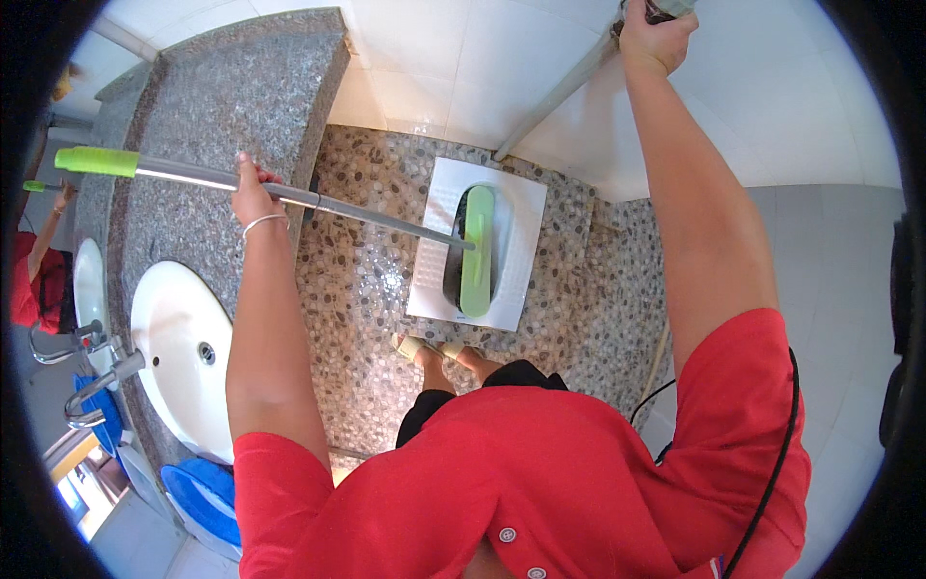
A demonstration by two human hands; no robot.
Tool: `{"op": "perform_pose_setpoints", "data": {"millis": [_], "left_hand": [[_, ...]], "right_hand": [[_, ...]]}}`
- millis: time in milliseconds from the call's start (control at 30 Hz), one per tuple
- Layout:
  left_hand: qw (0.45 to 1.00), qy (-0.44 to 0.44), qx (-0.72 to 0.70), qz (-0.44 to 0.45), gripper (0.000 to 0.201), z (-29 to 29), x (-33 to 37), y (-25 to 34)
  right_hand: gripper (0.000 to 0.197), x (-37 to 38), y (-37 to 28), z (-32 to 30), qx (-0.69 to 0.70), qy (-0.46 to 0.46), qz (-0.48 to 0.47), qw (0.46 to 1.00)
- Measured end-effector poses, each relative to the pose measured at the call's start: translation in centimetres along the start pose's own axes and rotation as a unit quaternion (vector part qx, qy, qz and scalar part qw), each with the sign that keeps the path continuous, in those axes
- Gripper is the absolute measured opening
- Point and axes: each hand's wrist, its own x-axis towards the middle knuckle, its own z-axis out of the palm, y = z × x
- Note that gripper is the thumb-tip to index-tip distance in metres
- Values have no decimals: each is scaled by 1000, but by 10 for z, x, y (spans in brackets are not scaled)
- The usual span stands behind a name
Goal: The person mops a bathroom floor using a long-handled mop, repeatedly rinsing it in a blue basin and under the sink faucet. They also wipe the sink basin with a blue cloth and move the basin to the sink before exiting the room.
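**Brush head in the squat pan**

While the green brush head (476, 253) rests inside the white squat pan (521, 207), my left hand (253, 193) grips its metal handle (289, 193); right hand (654, 41) clasps a wall fitting (656, 10). Pebble floor (357, 289) surrounds the pan.

Pebble floor (357, 289) carries white squat pan (439, 246); green brush head (476, 253) rests in pan.

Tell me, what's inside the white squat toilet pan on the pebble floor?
A green brush head on a grey metal pole lies inside the white squat toilet pan. It covers the dark bowl's middle, so the bottom stays hidden.
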Motion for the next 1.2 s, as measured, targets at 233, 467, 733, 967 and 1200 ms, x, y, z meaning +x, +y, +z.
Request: {"op": "perform_pose_setpoints", "data": {"millis": [233,467,733,967,1200], "left_hand": [[896,-440,30,-54,26,21,-53,-69],[950,-306,-39,-53,21,114,-87,-83],[988,-145,3,-62,27,96,-36,-79],[975,-221,-15,-4,32,89,-43,-83],[989,58,87,103,25,79,-47,-94]], "right_hand": [[50,1,6,2,-17,0,2,1000],[54,2,8,5,-15,6,-11,1000],[50,3,8,2,-6,-16,4,1000],[51,2,5,2,-19,4,-3,1000],[50,4,4,2,-22,-5,5,1000]]}}
